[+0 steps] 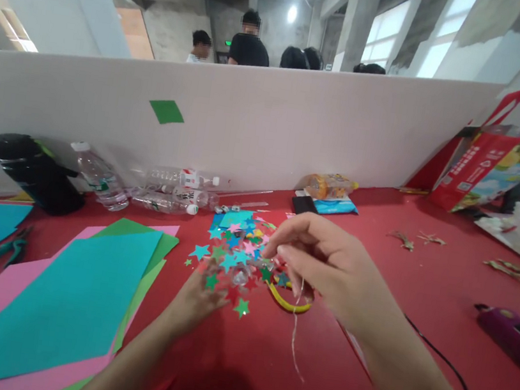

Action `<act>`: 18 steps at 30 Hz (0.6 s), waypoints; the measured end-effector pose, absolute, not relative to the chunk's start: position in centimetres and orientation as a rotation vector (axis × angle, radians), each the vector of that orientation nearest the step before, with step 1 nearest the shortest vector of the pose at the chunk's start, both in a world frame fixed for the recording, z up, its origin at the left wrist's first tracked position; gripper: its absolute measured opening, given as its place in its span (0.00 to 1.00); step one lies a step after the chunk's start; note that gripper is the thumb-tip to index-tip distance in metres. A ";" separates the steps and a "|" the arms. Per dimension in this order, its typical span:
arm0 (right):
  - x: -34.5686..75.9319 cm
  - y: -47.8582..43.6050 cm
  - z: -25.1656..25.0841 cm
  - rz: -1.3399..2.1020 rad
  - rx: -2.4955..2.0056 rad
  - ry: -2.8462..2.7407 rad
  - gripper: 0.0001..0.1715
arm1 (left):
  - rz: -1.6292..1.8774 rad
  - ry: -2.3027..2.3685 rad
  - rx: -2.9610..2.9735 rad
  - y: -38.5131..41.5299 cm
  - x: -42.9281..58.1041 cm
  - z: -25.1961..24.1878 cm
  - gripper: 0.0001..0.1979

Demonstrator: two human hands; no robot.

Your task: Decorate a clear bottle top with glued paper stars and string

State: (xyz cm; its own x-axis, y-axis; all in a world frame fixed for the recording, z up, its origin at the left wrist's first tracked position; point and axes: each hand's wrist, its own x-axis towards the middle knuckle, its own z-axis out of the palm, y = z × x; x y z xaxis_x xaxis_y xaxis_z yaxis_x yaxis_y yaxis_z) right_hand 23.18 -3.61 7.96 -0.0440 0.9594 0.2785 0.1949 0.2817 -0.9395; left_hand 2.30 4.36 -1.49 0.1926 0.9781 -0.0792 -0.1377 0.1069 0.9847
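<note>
Many small colored paper stars [228, 259] hang together in a bunch at the middle of the view. My left hand [202, 293] is behind and under the bunch, its fingers hidden by the stars. Just right of the stars, my right hand [322, 255] has its thumb and index finger close together, its fingers curled. A thin whitish string [294, 338] dangles below the right hand. Beside the stars and under that hand there is a curved yellow piece [287, 302].
Colored paper sheets [63, 290] cover the left side of the red table [263, 376]. Behind lie plastic bottles [167, 198] and a black bottle [34, 170] along the white partition [251, 123]. A purple device [511, 337] and a red bag [481, 165] are at the right.
</note>
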 end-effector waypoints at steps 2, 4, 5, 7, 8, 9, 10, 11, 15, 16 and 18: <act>23.5 -3.3 7.9 1.012 -1.097 -1.461 0.09 | 1.001 1.028 1.148 3.9 2.8 -1.0 0.19; 23.8 -3.1 7.7 1.026 -1.143 -1.477 0.11 | 0.861 1.021 1.241 3.7 3.2 -0.4 0.16; 24.0 -3.0 7.6 0.984 -1.193 -1.491 0.11 | 0.812 0.992 1.258 3.6 3.3 -0.2 0.15; 24.2 -2.9 7.4 0.816 -1.274 -1.534 0.11 | 0.760 0.933 1.262 3.7 3.3 0.2 0.15; 24.2 -2.8 7.4 0.733 -1.283 -1.563 0.10 | 0.754 0.909 1.253 3.8 3.3 0.3 0.14; 24.3 -2.8 7.3 0.678 -1.265 -1.591 0.09 | 0.756 0.887 1.246 3.9 3.2 0.4 0.14; 24.3 -2.8 7.3 0.661 -1.232 -1.608 0.08 | 0.761 0.866 1.243 3.9 3.1 0.4 0.13; 24.4 -2.8 7.4 0.675 -1.194 -1.608 0.06 | 0.767 0.844 1.243 4.0 3.0 0.4 0.13; 24.3 -2.9 7.5 0.665 -1.132 -1.562 0.03 | 0.856 0.808 1.207 4.1 2.7 0.1 0.11; 24.1 -3.0 7.5 0.586 -1.155 -1.584 0.03 | 0.889 0.811 1.193 4.1 2.7 0.1 0.10; 23.5 -3.3 7.4 0.329 -1.222 -1.652 0.07 | 0.958 0.823 1.176 4.2 2.7 0.1 0.10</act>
State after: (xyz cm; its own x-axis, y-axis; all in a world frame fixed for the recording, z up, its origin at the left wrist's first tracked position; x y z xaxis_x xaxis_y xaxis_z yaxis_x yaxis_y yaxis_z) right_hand 23.54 -3.30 7.45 0.0252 0.8317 0.5547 0.5560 0.4495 -0.6991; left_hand 2.73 4.23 0.15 0.3815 0.9237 -0.0348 -0.1735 0.1085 0.9788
